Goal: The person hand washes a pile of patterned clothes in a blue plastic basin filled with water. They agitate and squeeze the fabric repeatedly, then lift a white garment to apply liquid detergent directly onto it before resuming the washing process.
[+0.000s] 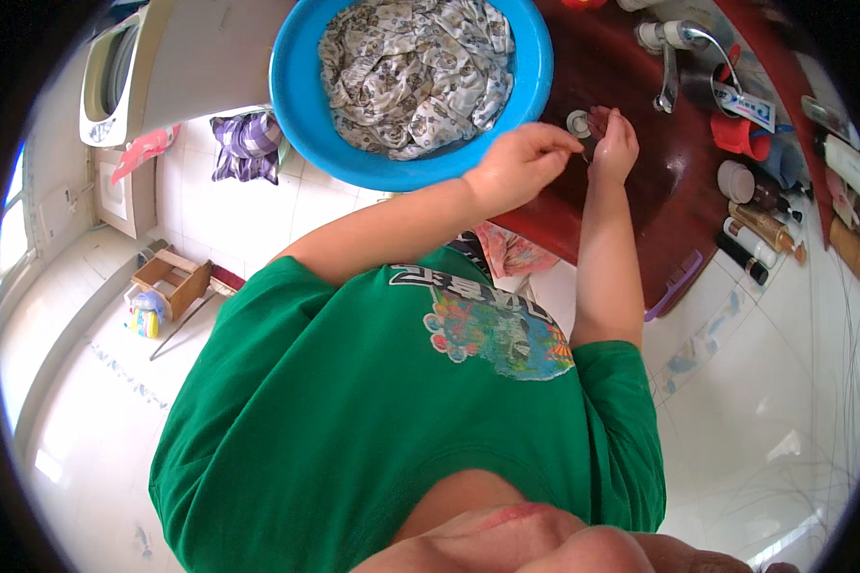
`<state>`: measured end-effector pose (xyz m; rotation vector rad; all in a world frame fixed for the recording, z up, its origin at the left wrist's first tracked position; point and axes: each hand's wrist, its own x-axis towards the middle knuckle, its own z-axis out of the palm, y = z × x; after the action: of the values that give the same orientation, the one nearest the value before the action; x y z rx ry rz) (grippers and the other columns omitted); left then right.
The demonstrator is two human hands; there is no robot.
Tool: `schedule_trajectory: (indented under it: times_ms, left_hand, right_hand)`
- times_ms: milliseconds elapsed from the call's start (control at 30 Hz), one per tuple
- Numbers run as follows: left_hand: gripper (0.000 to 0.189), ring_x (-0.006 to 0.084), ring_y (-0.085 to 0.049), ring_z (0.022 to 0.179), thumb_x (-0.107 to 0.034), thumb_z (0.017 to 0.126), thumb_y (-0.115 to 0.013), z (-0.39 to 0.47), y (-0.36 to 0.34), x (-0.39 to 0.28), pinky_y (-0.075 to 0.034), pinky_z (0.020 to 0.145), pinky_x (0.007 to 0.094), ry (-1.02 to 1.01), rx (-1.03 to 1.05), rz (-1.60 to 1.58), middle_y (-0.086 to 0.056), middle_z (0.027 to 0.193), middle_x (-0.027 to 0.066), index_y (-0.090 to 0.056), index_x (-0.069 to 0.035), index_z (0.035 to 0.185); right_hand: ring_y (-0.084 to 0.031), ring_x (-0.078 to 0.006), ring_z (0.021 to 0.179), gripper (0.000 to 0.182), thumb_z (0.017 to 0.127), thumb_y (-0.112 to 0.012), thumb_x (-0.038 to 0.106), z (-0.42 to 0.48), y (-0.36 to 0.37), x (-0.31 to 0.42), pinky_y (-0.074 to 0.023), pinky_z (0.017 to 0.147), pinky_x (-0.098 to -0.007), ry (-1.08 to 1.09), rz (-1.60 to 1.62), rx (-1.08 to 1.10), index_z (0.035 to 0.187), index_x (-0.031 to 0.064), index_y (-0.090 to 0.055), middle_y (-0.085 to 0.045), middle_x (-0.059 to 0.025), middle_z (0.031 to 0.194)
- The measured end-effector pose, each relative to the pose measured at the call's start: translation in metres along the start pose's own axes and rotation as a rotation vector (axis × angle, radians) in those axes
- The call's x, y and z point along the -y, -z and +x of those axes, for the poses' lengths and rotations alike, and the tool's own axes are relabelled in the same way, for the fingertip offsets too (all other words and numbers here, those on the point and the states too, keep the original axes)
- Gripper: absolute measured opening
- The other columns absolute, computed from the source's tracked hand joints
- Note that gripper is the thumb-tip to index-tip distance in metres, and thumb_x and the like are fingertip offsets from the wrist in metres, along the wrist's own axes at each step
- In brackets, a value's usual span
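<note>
My left hand (527, 166) is over the dark red washbasin (627, 208), beside the rim of a blue plastic tub (408, 180). Its fingertips are bent together near the wrist of my right hand (615, 147); whether they pinch something small is unclear. My right hand is turned palm inward, its fingers loosely apart and partly blurred, close to the pale drain fitting (578, 124). Nothing shows in its palm. Inside the tub lies a crumpled heap of white fabric with a small dark print (416, 79). A chrome tap (666, 61) stands above the basin at the upper right.
Right of the basin are a toothpaste tube (745, 106), a red cup (739, 136), a round jar (735, 182) and several cosmetic tubes (752, 236). A purple comb (674, 285) lies on the basin's edge. A washing machine (201, 64) and a wooden stool (172, 279) stand left.
</note>
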<state>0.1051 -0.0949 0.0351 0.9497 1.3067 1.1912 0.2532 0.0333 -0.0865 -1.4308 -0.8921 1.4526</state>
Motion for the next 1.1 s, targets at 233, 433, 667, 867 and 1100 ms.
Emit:
schedule_trajectory:
  times_ms: [233, 433, 667, 867, 1100]
  left_hand:
    - [0.035, 0.0286, -0.059, 0.115, -0.018, 0.096, -0.056, 0.038, -0.055, 0.108, -0.045, 0.1, 0.0367, 0.472, -0.314, 0.046, -0.064, 0.123, 0.0167, -0.06, -0.003, 0.127]
    - [0.04, 0.0314, -0.054, 0.124, -0.028, 0.101, -0.046, 0.088, -0.066, 0.18, -0.038, 0.107, 0.0396, 0.307, -0.861, 0.246, -0.062, 0.126, 0.0176, -0.058, 0.0, 0.128]
    - [0.039, 0.0266, -0.059, 0.11, -0.034, 0.106, -0.041, 0.103, -0.045, 0.183, -0.044, 0.101, 0.0375, 0.369, -0.708, -0.971, -0.066, 0.113, 0.0117, -0.064, -0.003, 0.112]
    - [0.033, 0.0203, -0.061, 0.098, -0.031, 0.104, -0.049, 0.067, -0.081, 0.095, -0.047, 0.097, 0.0361, 0.533, -0.513, -1.105, -0.067, 0.101, 0.0072, -0.064, -0.001, 0.105]
    - [0.024, 0.0146, -0.062, 0.084, -0.021, 0.101, -0.052, 0.029, -0.045, -0.04, -0.051, 0.081, 0.0292, 0.143, -0.362, -0.958, -0.068, 0.091, 0.0061, -0.066, -0.003, 0.095]
  right_hand:
    - [-0.065, -0.0161, 0.086, 0.033, 0.093, -0.065, 0.03, 0.102, 0.028, -0.068, -0.0504, 0.078, -0.0302, 0.053, -0.443, 0.254, 0.103, -0.0015, -0.072, -0.073, -0.0065, 0.095]
    - [-0.066, -0.0205, 0.08, 0.033, 0.092, -0.064, 0.032, 0.129, 0.009, -0.141, -0.0512, 0.077, -0.0358, 0.081, -0.238, -0.041, 0.091, 0.001, -0.074, -0.073, -0.0085, 0.09]
    - [-0.062, -0.0324, 0.092, 0.041, 0.096, -0.05, 0.034, 0.019, -0.042, -0.091, -0.0486, 0.088, -0.0429, -0.689, 0.745, -0.086, 0.082, -0.0003, -0.067, -0.067, -0.0158, 0.087]
    - [-0.064, -0.0268, 0.083, 0.034, 0.096, -0.053, 0.032, -0.026, 0.024, -0.031, -0.0524, 0.077, -0.0396, -0.459, 0.924, 0.129, 0.074, 0.007, -0.061, -0.068, -0.013, 0.084]
    - [-0.064, -0.0299, 0.105, 0.04, 0.099, -0.05, 0.037, -0.103, -0.037, 0.102, -0.0489, 0.093, -0.0403, -0.238, 0.946, 0.384, 0.084, 0.0051, -0.07, -0.068, -0.0146, 0.109]
